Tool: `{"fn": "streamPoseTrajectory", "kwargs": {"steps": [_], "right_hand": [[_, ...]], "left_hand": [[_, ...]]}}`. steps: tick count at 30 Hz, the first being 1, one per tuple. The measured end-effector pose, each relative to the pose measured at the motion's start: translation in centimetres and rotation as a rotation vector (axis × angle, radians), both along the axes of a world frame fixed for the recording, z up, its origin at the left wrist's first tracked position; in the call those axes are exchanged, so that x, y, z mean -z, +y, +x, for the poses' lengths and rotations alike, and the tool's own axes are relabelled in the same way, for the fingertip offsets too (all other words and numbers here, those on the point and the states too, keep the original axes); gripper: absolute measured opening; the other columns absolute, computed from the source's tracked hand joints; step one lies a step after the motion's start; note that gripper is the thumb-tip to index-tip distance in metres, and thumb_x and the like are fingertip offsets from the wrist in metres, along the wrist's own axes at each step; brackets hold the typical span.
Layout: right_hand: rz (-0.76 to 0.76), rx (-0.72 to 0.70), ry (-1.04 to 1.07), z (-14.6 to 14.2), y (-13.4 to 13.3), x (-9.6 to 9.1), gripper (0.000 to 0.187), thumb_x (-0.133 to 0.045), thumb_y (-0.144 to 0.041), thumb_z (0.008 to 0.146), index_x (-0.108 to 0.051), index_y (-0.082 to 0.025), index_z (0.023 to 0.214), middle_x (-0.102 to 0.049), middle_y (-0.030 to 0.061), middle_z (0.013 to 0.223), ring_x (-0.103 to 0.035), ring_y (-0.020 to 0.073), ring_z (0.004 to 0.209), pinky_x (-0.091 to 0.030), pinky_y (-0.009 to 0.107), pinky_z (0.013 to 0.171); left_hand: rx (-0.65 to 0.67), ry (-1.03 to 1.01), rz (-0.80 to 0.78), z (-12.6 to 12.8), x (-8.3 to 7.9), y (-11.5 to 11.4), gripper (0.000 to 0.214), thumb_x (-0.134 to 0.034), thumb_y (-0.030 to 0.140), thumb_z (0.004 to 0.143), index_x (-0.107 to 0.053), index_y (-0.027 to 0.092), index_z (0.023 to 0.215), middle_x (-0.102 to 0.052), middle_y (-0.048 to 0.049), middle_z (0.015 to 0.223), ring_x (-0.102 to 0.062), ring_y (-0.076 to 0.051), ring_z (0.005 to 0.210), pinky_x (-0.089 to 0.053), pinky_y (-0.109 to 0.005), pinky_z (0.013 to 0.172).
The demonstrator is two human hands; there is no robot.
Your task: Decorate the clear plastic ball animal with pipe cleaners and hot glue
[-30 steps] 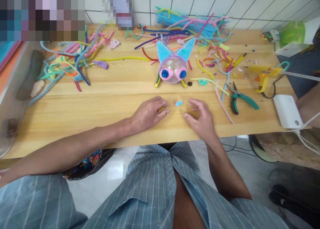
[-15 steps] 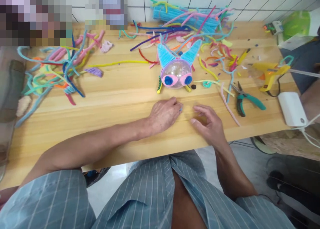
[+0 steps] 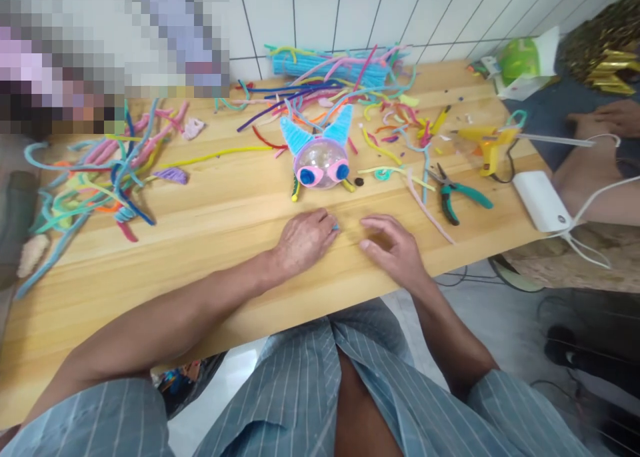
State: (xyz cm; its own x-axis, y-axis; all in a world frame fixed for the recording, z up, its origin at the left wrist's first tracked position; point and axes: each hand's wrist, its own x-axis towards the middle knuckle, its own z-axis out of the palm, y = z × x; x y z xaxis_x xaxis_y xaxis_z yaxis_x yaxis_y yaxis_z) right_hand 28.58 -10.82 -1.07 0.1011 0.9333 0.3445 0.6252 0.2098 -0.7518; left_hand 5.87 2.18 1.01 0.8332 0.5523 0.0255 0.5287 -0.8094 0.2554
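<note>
My left hand rests on the wooden table with its fingers curled together. A tiny light-blue piece shows at its fingertips, too small to name. To its right, my right hand lies with thumb and fingers apart, holding nothing. Beyond both hands stands a craft animal figure with a clear round face, pink-and-blue eyes and light-blue pipe-cleaner ears. Neither hand touches it.
Loose pipe cleaners are heaped at the left, and a blue bundle lies at the back. Pliers, a yellow glue gun and a white power bank lie at the right. Another person's arm is beyond them.
The camera view has swung right and up, so the table's contents appear further left and lower. Both hands keep nearly the same pose, and the figure stays where it was.
</note>
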Motion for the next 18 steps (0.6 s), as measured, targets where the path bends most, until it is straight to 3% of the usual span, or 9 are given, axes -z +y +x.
{"fn": "streamPoseTrajectory", "kwargs": {"steps": [3,6,8,10,13,18], "right_hand": [[0.069,0.132,0.028,2.4,-0.6,-0.7,0.023,-0.081,-0.039,0.105,-0.084,-0.032,0.126,-0.087,0.0078,0.130,-0.082,0.0290,0.118,-0.069,0.048,0.098],[0.160,0.493,0.018,8.3,-0.1,-2.1,0.024,-0.083,-0.039,0.099,-0.084,-0.027,0.119,-0.086,0.0095,0.122,-0.079,0.0293,0.110,-0.064,0.049,0.098],[0.113,0.747,0.006,13.2,1.1,-3.4,0.027,-0.086,-0.029,0.092,-0.082,-0.021,0.117,-0.085,0.0147,0.122,-0.076,0.0296,0.109,-0.060,0.048,0.098],[-0.028,0.911,-0.049,17.5,2.8,-4.7,0.035,-0.089,-0.016,0.086,-0.078,-0.016,0.120,-0.082,0.0212,0.131,-0.073,0.0276,0.111,-0.054,0.046,0.105],[-0.251,0.972,-0.126,21.7,5.5,-6.1,0.047,-0.091,-0.011,0.086,-0.076,-0.008,0.130,-0.079,0.0269,0.138,-0.069,0.0237,0.107,-0.050,0.041,0.106],[-0.494,0.901,-0.342,24.0,8.5,-6.8,0.044,-0.085,-0.024,0.100,-0.080,-0.007,0.141,-0.081,0.0239,0.132,-0.062,0.0228,0.098,-0.045,0.039,0.097]], "left_hand": [[0.020,-0.034,0.040,-0.5,0.7,0.1,0.028,-0.060,0.031,0.120,-0.082,0.014,0.116,-0.082,-0.0137,0.110,-0.082,-0.028,0.102,-0.068,-0.038,0.093],[0.046,-0.089,0.074,-1.1,1.4,0.4,0.033,-0.053,0.028,0.122,-0.083,0.015,0.116,-0.083,-0.0136,0.112,-0.083,-0.025,0.102,-0.069,-0.036,0.093],[0.040,-0.150,0.072,-1.5,1.8,0.7,0.035,-0.049,0.029,0.124,-0.082,0.017,0.123,-0.084,-0.0131,0.118,-0.083,-0.024,0.106,-0.069,-0.034,0.092],[0.006,-0.187,0.062,-1.8,1.9,0.8,0.034,-0.048,0.029,0.124,-0.079,0.018,0.134,-0.085,-0.0127,0.123,-0.084,-0.024,0.111,-0.070,-0.033,0.094],[-0.057,-0.132,0.055,-2.1,1.7,0.6,0.032,-0.050,0.026,0.123,-0.077,0.019,0.135,-0.085,-0.0120,0.123,-0.084,-0.025,0.111,-0.070,-0.035,0.093],[-0.108,-0.047,0.059,-2.0,1.3,-0.1,0.033,-0.049,0.023,0.121,-0.081,0.018,0.127,-0.083,-0.0128,0.119,-0.082,-0.025,0.104,-0.069,-0.037,0.091]]}}
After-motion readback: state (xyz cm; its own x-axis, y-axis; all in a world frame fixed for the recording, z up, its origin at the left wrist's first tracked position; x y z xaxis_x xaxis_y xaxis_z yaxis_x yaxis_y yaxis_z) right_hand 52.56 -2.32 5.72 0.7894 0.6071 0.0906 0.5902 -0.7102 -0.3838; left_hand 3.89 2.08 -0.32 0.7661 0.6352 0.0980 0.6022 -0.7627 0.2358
